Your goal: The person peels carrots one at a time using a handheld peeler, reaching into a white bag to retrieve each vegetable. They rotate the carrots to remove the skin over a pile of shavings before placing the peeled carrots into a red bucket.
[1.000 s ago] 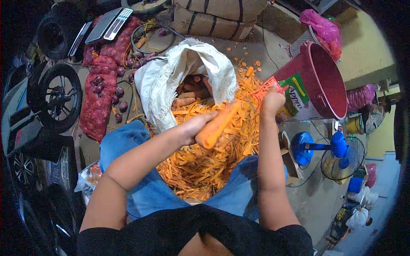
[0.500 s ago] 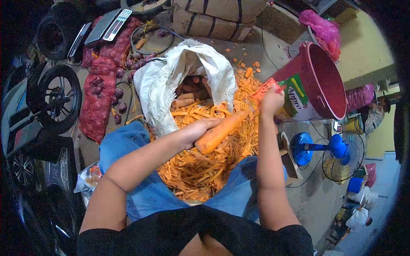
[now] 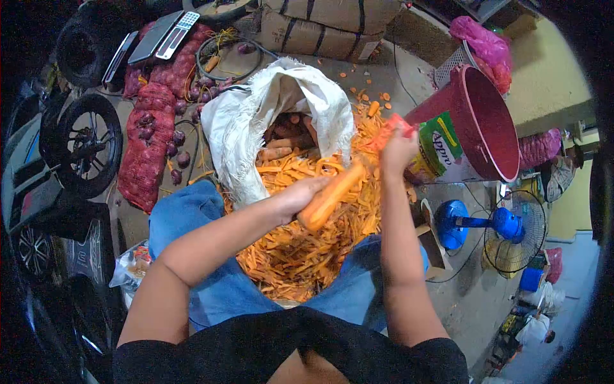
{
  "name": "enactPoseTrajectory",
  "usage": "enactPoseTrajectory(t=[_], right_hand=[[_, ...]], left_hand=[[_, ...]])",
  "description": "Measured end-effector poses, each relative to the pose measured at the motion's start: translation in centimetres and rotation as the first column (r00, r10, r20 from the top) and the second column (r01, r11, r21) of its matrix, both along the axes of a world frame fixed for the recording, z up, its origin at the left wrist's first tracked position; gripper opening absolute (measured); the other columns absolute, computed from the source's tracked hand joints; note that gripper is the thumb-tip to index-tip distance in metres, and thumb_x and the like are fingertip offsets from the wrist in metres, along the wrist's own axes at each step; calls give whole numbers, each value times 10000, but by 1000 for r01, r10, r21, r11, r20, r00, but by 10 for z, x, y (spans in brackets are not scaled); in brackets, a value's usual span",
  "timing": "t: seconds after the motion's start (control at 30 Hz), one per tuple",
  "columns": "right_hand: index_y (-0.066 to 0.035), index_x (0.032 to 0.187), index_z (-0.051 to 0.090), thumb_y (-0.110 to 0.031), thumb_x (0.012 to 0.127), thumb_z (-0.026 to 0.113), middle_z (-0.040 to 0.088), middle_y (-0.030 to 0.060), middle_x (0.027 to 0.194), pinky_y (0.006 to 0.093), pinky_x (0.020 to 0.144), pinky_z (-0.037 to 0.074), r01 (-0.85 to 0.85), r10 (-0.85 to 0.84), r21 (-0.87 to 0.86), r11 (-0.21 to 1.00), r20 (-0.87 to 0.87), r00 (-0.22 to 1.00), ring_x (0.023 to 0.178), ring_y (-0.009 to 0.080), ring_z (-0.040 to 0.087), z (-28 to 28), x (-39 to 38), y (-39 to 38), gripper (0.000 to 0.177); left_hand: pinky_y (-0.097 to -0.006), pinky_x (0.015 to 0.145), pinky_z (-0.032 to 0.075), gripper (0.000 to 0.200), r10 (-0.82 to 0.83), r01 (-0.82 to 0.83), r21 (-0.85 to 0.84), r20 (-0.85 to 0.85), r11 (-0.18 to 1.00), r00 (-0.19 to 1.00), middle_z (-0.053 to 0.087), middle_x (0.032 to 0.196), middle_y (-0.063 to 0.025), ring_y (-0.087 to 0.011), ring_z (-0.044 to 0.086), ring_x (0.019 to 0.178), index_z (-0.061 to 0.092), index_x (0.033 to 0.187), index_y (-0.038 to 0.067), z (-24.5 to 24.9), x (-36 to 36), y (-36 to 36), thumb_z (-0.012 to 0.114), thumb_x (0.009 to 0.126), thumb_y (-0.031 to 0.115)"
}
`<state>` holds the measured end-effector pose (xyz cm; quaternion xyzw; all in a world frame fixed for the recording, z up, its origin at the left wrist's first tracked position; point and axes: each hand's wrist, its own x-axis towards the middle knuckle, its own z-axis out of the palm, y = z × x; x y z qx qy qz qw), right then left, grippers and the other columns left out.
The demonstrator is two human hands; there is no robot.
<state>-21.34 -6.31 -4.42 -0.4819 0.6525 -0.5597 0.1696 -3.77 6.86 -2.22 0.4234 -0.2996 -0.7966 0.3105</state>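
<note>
A large carrot (image 3: 331, 198) lies tilted in my left hand (image 3: 299, 197), whose fingers wrap its left side. My right hand (image 3: 398, 152) grips a red peeler (image 3: 385, 133), blurred by motion, just beyond the carrot's far end. Under both hands spreads a thick pile of orange peelings (image 3: 291, 256), between my knees. Behind my left hand stands an open white sack (image 3: 233, 137) with unpeeled carrots (image 3: 281, 147) inside it.
To the right stand a red bucket (image 3: 464, 121) and a blue fan (image 3: 511, 224). Net bags of onions (image 3: 150, 150), a scale (image 3: 163, 38) and a motorcycle wheel (image 3: 88, 147) are at the left. A strapped bale (image 3: 320, 32) sits at the back; a person (image 3: 536, 329) is at the lower right.
My right hand has shifted slightly left and nearer to me with the red peeler. The carrot's near end has moved slightly right, and its angle is steeper.
</note>
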Motion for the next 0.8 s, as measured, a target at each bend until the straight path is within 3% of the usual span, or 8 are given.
enactPoseTrajectory(t=[0.1, 0.13, 0.2, 0.3, 0.37, 0.57, 0.67, 0.8], right_hand=[[26, 783, 502, -196, 765, 495, 540, 128, 729, 314, 575, 391, 55, -62, 119, 991, 51, 997, 638, 196, 502, 4, -14, -4, 223], [20, 775, 505, -196, 771, 489, 543, 114, 705, 307, 556, 386, 24, -22, -27, 999, 81, 996, 614, 184, 501, -7, -6, -5, 217], [16, 774, 500, -205, 771, 491, 539, 98, 675, 316, 544, 386, -252, 256, -49, 966, 265, 930, 580, 179, 493, 68, 55, 52, 221], [3, 755, 493, -197, 768, 489, 525, 95, 630, 325, 531, 387, -449, 450, -30, 893, 78, 890, 546, 184, 486, 42, 76, 76, 200], [-6, 731, 482, -183, 767, 482, 509, 99, 608, 326, 518, 387, -438, 438, 45, 898, -192, 878, 540, 191, 483, 30, 81, 80, 180], [26, 700, 477, -172, 761, 486, 514, 89, 584, 330, 497, 375, -13, 10, -166, 986, -21, 1000, 515, 198, 487, 34, 3, 9, 207], [28, 714, 490, -190, 774, 480, 519, 63, 595, 298, 494, 382, 182, -186, 75, 980, 54, 981, 522, 157, 484, 27, -8, 4, 226], [32, 767, 503, -205, 782, 483, 524, 43, 600, 286, 493, 385, -382, 319, 22, 924, 507, 801, 511, 138, 478, 36, 41, 36, 237]], left_hand=[[-246, 794, 382, 330, 71, -73, 108, 22, 991, 997, 502, 1022, -56, -126, 498, 880, 443, 1062, 50, 20, 1, -2, 324, 844, 267], [-248, 791, 386, 329, 112, -104, 130, -54, 986, 992, 507, 1012, -52, -131, 502, 876, 430, 1079, 57, 4, 4, -8, 316, 845, 257], [-242, 712, 411, 307, 166, -153, 132, -99, 979, 981, 524, 925, -48, -122, 515, 794, 435, 1051, 72, -9, 7, -18, 292, 846, 249], [-234, 620, 433, 265, 245, -217, 191, -137, 957, 960, 536, 846, -47, -113, 525, 710, 450, 997, 91, 4, 4, -18, 285, 841, 228], [-227, 646, 429, 259, 163, -163, 2, -18, 987, 986, 531, 863, -42, -104, 518, 730, 454, 992, 87, 0, 2, -16, 292, 840, 220], [-254, 753, 415, 387, -100, 115, -219, 76, 969, 992, 489, 1050, -60, -141, 505, 889, 366, 1148, 65, -2, 2, 6, 336, 837, 292], [-291, 781, 410, 395, -125, 175, 253, -200, 952, 972, 493, 1045, -68, -161, 508, 901, 394, 1112, 70, 19, 9, 0, 328, 832, 341], [-303, 747, 434, 372, 141, -70, 336, -192, 939, 971, 525, 984, -68, -175, 533, 850, 427, 1066, 85, -13, 12, -16, 294, 838, 348]])
